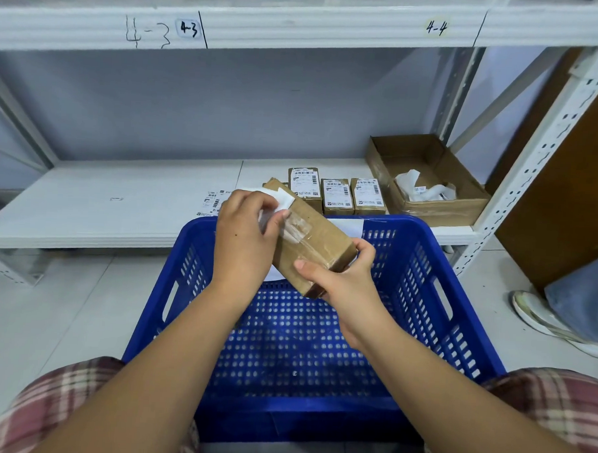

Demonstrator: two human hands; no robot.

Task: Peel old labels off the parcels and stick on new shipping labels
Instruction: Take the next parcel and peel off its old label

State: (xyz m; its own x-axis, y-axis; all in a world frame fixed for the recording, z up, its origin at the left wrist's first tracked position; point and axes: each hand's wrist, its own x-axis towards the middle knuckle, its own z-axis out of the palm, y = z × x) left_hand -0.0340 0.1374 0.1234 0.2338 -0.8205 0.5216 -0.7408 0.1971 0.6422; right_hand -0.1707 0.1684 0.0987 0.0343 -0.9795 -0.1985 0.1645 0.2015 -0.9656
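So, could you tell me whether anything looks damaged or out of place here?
The old label on the held parcel looks torn: white scraps cling to the cardboard beside the left hand. Otherwise nothing stands out.

Shelf (103, 197) lies open leftward; small boxes (337, 196) and a carton (463, 203) crowd its right; basket (422, 266) apparently abuts it.

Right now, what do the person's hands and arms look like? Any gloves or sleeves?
No gloves: the left hand and right hand are bare, with no rings or watch showing. Both forearms are bare too. Pink-and-cream plaid cloth shows beside each arm low down; I cannot tell if it is sleeve or trousers.
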